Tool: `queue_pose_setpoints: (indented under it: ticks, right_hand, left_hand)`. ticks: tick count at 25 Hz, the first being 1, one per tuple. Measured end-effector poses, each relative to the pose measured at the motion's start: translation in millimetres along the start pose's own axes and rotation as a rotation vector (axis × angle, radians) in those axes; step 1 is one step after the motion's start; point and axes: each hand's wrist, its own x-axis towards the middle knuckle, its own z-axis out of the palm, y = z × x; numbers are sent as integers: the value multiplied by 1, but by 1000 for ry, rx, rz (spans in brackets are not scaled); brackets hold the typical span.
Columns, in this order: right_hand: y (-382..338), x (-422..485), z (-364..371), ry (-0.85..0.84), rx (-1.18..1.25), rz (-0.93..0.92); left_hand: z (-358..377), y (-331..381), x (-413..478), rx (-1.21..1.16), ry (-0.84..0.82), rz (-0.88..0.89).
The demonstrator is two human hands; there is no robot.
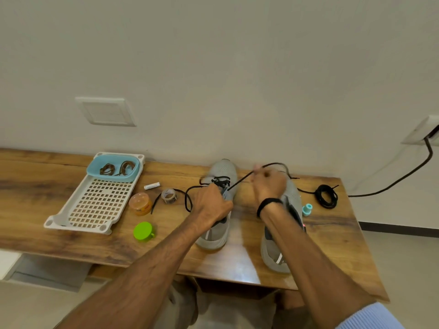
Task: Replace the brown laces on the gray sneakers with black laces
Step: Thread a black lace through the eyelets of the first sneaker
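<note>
Both brown laces (116,167) lie binned left of the half-laced left sneaker (219,186); left hand (212,202) steadies it, right hand (268,184) clenched, pulling black lace (240,181).

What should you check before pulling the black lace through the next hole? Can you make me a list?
1. Left hand steadies the left sneaker: ok.
2. Right hand grips the black lace: ok, though blurred.
3. Lace free of the tape roll: not ok, it runs beside it.
4. Old brown laces put away in the blue tub: ok.
5. Next eyelet free: cannot tell, hand hides it.
6. Spare black lace ready for the right sneaker: ok.
</note>
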Motion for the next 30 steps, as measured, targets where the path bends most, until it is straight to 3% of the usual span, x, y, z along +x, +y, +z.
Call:
queue_pose_setpoints:
  ticks: [2,3,4,7,9,15,20,24,27,29,30]
  right_hand:
    - [-13,25,-29,317,138,-80]
    - [-16,29,-37,326,164,-86]
    - [-16,26,-38,222,178,-54]
    - [-1,-3,-12,-404,103,154]
    - [5,-22,5,-622,108,209]
    - [12,-16,14,-278,150,147]
    - [-11,-13,-5,-288,312,138]
    - [-35,-5,-23,-328,539,186]
    - [-36,-5,-23,-298,302,-59]
    - [-31,-9,-21,-288,-50,-265]
    - [-27,-13,-18,-334,-201,-303]
  left_hand:
    - [-1,-1,0,12,-10,-18]
    - [-1,-1,0,14,-16,-11]
    - [0,0,1,10,-21,-1]
    - [4,1,1,-39,-35,3]
    - [4,1,2,-56,-41,3]
    - [4,3,1,-73,-7,-52]
    - [0,4,0,-108,-50,-57]
    - [-11,-4,6,-15,-191,-65]
    - [-27,-11,10,-226,-14,-66]
    - [-38,-14,9,-61,90,-35]
    - [-40,-16,8,74,45,-36]
